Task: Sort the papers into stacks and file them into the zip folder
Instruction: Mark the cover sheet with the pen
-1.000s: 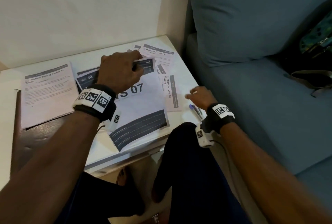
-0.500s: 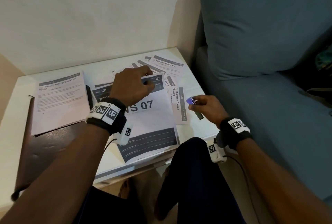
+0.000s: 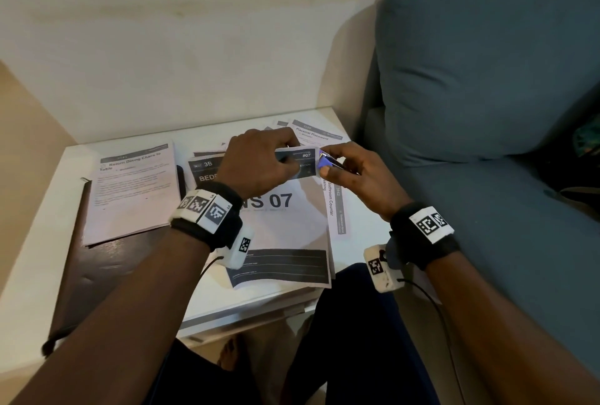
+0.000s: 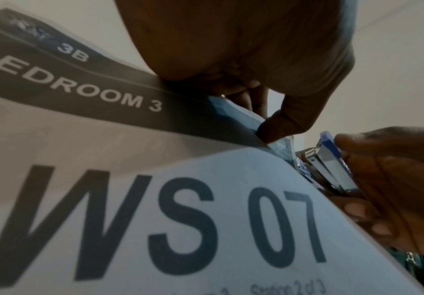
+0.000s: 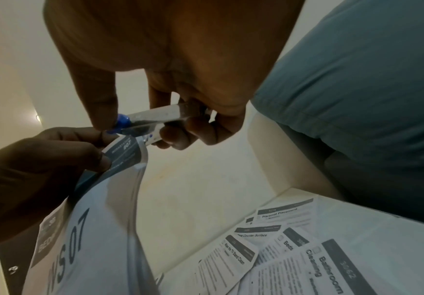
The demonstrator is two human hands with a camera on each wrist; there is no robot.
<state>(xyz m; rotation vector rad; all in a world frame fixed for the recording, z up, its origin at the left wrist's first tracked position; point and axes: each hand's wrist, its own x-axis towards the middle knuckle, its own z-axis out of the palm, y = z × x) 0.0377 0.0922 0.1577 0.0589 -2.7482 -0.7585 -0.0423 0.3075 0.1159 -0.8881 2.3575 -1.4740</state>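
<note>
A sheet marked "WS 07" [image 3: 285, 226] lies on top of a "Bedroom 3" sheet [image 4: 79, 79] at the middle of the white table [image 3: 32, 242]. My left hand [image 3: 292, 159] pinches their top right corner [image 5: 125, 153] and holds it lifted off the table. My right hand [image 3: 324, 161] grips a small blue and metal stapler [image 3: 334, 164], its mouth right at that corner [image 4: 331, 159]. The dark brown zip folder [image 3: 97, 268] lies flat at the left. On it rests a stack headed "Return Dining Chairs to Table" [image 3: 133, 190].
Several small loose sheets [image 5: 281, 249] are fanned out at the table's far right corner, one headed "Bathroom Counter Cleaning" [image 3: 337, 209]. A blue-grey sofa [image 3: 487, 112] stands against the table's right side. The wall runs close behind. My knees are under the front edge.
My right hand took the stapler from the table's right edge and carried it up to the corner of the papers. My left hand kept its pinch and raised that corner.
</note>
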